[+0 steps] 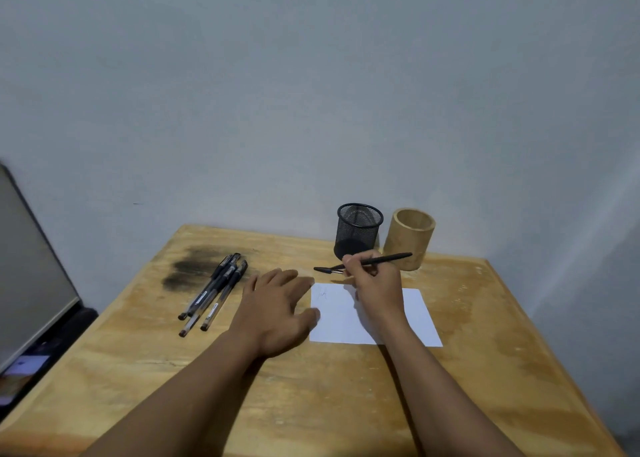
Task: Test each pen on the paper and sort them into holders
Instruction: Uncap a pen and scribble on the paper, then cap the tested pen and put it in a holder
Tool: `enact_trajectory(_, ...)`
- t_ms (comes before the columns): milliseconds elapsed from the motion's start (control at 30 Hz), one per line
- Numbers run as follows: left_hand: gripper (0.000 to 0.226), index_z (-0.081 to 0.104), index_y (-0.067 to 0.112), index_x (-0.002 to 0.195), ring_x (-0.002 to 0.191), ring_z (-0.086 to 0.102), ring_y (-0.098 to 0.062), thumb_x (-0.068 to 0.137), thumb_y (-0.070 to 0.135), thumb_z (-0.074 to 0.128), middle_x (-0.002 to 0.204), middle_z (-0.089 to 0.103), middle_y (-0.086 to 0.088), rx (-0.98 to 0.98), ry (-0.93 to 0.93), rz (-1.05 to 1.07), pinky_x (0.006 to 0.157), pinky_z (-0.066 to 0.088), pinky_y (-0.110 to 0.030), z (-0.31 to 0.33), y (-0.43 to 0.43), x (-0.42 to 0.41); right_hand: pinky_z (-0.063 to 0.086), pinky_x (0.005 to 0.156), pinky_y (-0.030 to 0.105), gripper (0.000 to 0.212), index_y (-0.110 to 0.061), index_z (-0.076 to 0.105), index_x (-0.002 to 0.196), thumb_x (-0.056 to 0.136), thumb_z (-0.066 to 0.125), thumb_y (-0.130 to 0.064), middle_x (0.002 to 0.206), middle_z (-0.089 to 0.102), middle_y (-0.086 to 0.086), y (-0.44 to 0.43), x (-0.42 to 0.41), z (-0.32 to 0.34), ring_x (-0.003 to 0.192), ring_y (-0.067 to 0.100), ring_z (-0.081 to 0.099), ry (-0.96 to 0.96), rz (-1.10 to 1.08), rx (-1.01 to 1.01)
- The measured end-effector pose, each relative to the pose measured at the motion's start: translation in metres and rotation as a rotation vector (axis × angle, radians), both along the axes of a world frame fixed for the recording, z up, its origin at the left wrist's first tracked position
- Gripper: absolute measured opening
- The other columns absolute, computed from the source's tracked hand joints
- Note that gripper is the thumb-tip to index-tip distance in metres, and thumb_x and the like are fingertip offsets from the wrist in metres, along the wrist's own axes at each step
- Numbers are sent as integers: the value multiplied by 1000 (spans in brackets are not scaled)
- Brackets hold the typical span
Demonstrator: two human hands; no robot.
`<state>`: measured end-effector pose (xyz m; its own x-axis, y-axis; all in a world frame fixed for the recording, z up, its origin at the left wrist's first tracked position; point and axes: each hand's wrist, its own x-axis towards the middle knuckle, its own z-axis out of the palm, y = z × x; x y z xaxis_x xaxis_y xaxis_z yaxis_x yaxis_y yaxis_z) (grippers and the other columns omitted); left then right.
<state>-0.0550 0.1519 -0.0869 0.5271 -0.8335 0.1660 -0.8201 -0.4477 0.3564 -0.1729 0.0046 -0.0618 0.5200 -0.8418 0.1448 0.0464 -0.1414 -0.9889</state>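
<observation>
A white sheet of paper [412,318] lies on the wooden table [346,404] and bears a faint scribble near its top left corner. My right hand [372,280] hovers over the paper's far edge, shut on a black pen [388,258] whose tip points left. A black pen cap [323,269] lies just beyond the paper. My left hand [277,304] rests flat with fingers apart, its thumb on the paper's left edge. Several capped pens [214,292] lie in a bunch to the left. A black mesh holder [358,229] and a bamboo holder [410,236] stand at the back.
A dark scorch-like stain [194,266] marks the table behind the pens. A grey wall runs right behind the table's far edge. A leaning board [27,266] stands off the table's left side, with dark objects below it.
</observation>
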Motion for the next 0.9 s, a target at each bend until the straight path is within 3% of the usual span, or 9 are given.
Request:
enact_trajectory(100, 53, 54, 36, 135, 134, 41, -18, 90, 56, 34, 144, 53, 9, -142, 68, 104, 111, 31, -49, 10, -19, 9, 45, 49, 32, 15, -15, 68, 81, 96, 64, -14, 71, 71, 5, -8, 0, 7, 61, 18, 57, -17, -18, 53)
enact_trajectory(300, 31, 66, 39, 122, 121, 48, -21, 98, 42, 46, 131, 62, 10, -19, -22, 100, 97, 39, -43, 18, -62, 26, 50, 50, 30, 10, -11, 70, 90, 95, 68, -19, 74, 70, 5, -22, -7, 4, 64, 17, 61, 22, -55, 104)
enact_trajectory(433, 22, 73, 39, 110, 110, 53, -21, 96, 36, 57, 114, 71, 14, -79, -37, 129, 84, 41, -38, 16, -68, 25, 54, 55, 33, 9, -13, 69, 87, 94, 70, -18, 71, 67, 5, -28, -12, 4, 64, 17, 63, -35, -35, 190)
enact_trajectory(633, 16, 77, 31, 98, 93, 64, -13, 93, 28, 62, 95, 74, 15, -316, 205, 114, 88, 51, -40, 27, -60, 13, 59, 67, 32, 10, -12, 74, 94, 92, 73, -22, 79, 75, 5, -24, -18, 11, 77, 16, 72, -85, -23, 246)
enact_trajectory(900, 11, 77, 28, 94, 89, 62, 8, 91, 20, 69, 88, 71, 19, -453, 406, 6, 70, 41, -15, 61, -48, -9, 60, 64, 29, 15, -4, 73, 101, 93, 72, -17, 88, 74, 8, -11, -36, 34, 85, 15, 71, -135, 18, 243)
